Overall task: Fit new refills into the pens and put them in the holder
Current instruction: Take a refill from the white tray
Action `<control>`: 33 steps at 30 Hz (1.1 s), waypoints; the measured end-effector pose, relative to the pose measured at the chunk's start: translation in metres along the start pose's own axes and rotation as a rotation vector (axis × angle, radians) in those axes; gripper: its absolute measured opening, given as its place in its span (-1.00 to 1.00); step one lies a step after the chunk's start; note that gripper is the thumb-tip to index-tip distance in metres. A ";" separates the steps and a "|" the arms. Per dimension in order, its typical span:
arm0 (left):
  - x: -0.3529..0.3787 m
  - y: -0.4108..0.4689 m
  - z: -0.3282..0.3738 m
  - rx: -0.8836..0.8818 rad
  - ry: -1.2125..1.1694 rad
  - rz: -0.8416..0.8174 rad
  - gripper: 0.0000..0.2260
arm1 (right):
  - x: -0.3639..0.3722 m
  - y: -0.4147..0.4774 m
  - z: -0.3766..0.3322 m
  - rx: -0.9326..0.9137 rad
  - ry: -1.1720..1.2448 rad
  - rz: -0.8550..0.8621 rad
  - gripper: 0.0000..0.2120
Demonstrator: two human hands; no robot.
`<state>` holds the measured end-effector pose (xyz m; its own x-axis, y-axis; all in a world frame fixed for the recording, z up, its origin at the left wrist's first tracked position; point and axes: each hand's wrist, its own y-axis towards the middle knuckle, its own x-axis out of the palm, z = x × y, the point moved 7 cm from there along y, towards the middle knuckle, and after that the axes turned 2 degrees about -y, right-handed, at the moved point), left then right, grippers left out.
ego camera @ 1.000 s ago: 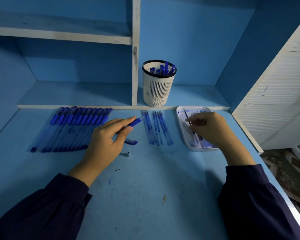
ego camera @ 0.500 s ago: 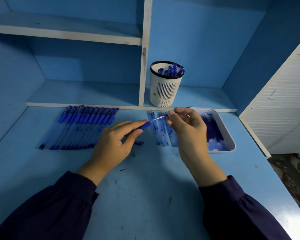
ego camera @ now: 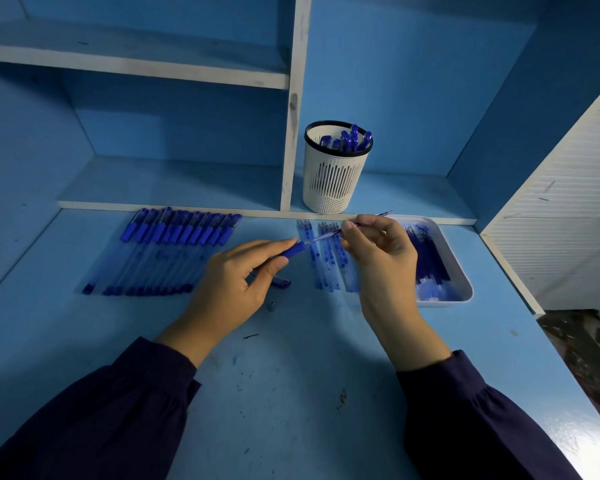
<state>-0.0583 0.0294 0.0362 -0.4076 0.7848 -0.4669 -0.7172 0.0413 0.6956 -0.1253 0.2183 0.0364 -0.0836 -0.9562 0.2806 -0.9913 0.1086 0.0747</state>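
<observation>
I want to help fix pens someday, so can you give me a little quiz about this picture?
1. True or false: pens already stand in the white holder.
2. What does the left hand hold? A) a pen barrel B) a pair of scissors C) nothing
3. Fill in: the right hand pinches a thin ___.
Key: 1 true; 2 A; 3 refill.
</observation>
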 end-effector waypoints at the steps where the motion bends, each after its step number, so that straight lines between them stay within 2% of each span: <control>1: 0.000 0.000 0.000 0.002 0.002 -0.002 -0.73 | -0.001 -0.001 -0.003 -0.034 -0.016 0.005 -0.87; 5: -0.001 0.001 -0.001 0.003 0.000 0.001 -0.73 | 0.005 -0.008 -0.020 -0.211 -0.133 -0.059 -0.87; 9: 0.000 -0.001 -0.001 -0.007 -0.018 -0.006 -0.72 | 0.023 -0.020 -0.017 -0.291 -0.263 -0.237 -0.92; 11: -0.002 0.000 -0.001 -0.007 -0.027 0.004 -0.72 | 0.026 -0.023 -0.015 -0.337 -0.320 -0.257 -0.90; 16: -0.001 0.000 0.002 0.018 0.010 -0.007 -0.74 | 0.017 -0.017 -0.014 -0.321 -0.282 -0.137 -0.87; 19: -0.001 0.000 0.001 0.005 -0.001 -0.008 -0.73 | 0.019 -0.020 -0.015 -0.345 -0.320 -0.186 -0.90; 21: -0.002 0.000 0.001 0.002 -0.009 -0.004 -0.73 | 0.021 -0.020 -0.016 -0.348 -0.324 -0.213 -0.86; 25: -0.003 0.000 0.003 0.014 0.014 -0.001 -0.72 | 0.017 -0.015 -0.019 -0.320 -0.272 -0.189 -0.83; 28: -0.003 0.000 0.003 0.016 0.022 -0.009 -0.72 | 0.016 -0.014 -0.021 -0.346 -0.347 -0.214 -0.91; 33: -0.006 0.000 0.002 0.018 0.016 -0.007 -0.72 | 0.021 -0.014 -0.021 -0.401 -0.479 -0.300 -0.91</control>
<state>-0.0546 0.0262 0.0399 -0.4120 0.7742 -0.4805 -0.7098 0.0580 0.7020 -0.1114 0.2030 0.0615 0.0609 -0.9654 -0.2535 -0.8723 -0.1749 0.4567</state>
